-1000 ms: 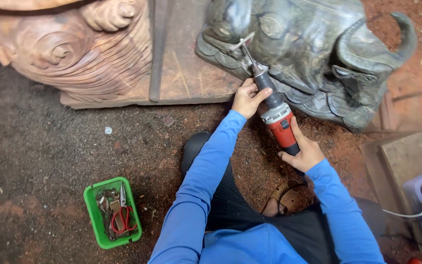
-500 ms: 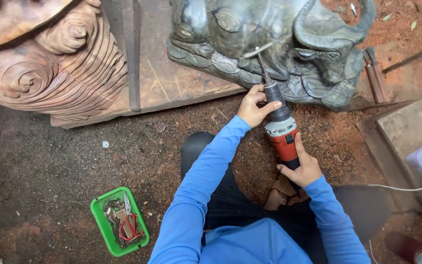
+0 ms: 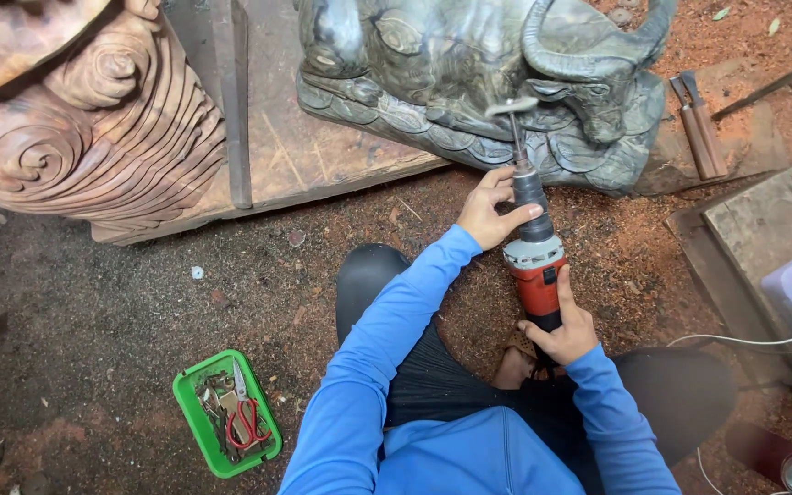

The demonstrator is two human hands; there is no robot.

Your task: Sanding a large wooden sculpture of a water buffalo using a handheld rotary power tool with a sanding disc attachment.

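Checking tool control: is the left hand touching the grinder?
Touching. The head view shows the left hand wrapped around the grinder at its dark neck, fingers over it.

A red and grey rotary tool stands near centre-right, pointing far; its thin shaft carries a flat disc touching the dark green-grey buffalo carving beyond.

Sawdust-strewn dirt floor under green tray, wooden board, planks.

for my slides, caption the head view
Both hands, left and right, hold a red grinder against a dark buffalo carving.
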